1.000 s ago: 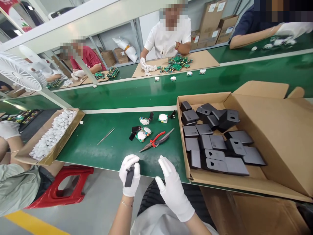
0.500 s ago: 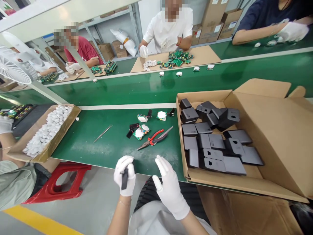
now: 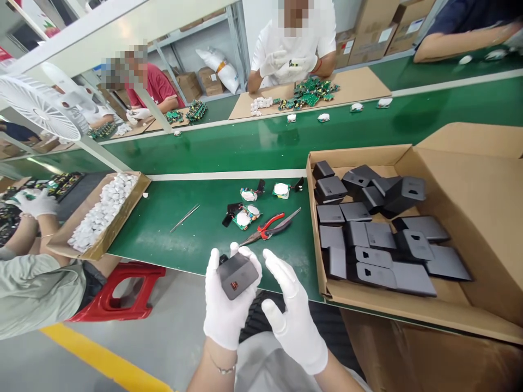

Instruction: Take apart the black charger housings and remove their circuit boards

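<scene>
I have the dark box (image 3: 239, 275) in my left hand (image 3: 231, 302), at the near edge of the table (image 3: 180, 245), its fingers curled around the sides. The face with a small orange opening points up and nearward; its longer visible edges run from near left to far right, though I can't tell its full depth. My right hand (image 3: 293, 313) hangs just right of it, fingers open and empty. Beyond lie pliers (image 3: 265, 231), tweezers (image 3: 184, 218) and circuit boards (image 3: 244, 218); right, a carton (image 3: 379, 306).
</scene>
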Demonstrator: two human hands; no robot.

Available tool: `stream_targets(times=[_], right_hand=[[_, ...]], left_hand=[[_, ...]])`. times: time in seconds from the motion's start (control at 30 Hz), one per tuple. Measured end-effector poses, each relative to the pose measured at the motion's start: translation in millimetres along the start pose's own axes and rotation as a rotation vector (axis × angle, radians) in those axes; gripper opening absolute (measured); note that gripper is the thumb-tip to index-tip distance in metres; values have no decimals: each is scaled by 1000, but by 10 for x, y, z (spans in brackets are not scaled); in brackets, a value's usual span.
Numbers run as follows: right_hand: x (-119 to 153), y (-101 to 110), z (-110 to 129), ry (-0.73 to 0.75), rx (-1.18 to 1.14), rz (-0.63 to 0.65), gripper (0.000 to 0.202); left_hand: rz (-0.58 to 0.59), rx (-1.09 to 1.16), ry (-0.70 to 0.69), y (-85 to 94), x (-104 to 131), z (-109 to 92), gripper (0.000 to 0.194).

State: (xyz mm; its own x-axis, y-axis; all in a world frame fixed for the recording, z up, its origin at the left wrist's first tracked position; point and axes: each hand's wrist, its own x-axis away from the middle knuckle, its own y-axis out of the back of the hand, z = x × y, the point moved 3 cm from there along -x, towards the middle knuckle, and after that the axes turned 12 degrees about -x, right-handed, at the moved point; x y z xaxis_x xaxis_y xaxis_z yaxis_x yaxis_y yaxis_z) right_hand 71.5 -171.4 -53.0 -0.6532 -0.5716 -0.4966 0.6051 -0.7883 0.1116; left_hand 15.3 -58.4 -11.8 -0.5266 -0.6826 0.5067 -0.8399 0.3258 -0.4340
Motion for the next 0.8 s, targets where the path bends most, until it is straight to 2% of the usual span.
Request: stream_targets(times=[0.1, 0.23, 0.3, 0.37, 0.43, 0.5, 0.57, 0.63, 0.67, 0.73, 0.8], right_hand=[[-61, 32, 129, 62, -17, -29, 56], [-49, 16, 166, 75, -61, -23, 57], [-29, -26, 130, -19, -186, -56, 54], [-16, -67, 70, -184, -392, -175, 53], [-17, -83, 35, -279, -510, -307, 54], [-45, -58, 78, -161, -417, -299, 52], [-61, -14, 159, 61, -254, -185, 50], [-47, 38, 218, 242, -116, -97, 53], [-37, 65, 227, 282, -74, -86, 52], [-20, 108, 220, 301, -26, -100, 47], [-9, 138, 185, 257, -40, -131, 43]], left_hand=[[-21, -43, -55, -28, 64, 61, 34], [-6, -61, -78, -37, 80, 115, 37], [7, -36, -75, -56, 63, 152, 31], [31, 9, -102, -79, 64, 205, 27], [82, -14, -213, -94, 107, 245, 24], [147, -145, -372, -96, 186, 252, 29], [202, -318, -426, -85, 252, 252, 50], [258, -398, -346, -66, 273, 270, 65], [284, -402, -292, -56, 271, 287, 67], [340, -360, -201, -43, 253, 347, 63], [409, -267, -96, -43, 230, 435, 55]])
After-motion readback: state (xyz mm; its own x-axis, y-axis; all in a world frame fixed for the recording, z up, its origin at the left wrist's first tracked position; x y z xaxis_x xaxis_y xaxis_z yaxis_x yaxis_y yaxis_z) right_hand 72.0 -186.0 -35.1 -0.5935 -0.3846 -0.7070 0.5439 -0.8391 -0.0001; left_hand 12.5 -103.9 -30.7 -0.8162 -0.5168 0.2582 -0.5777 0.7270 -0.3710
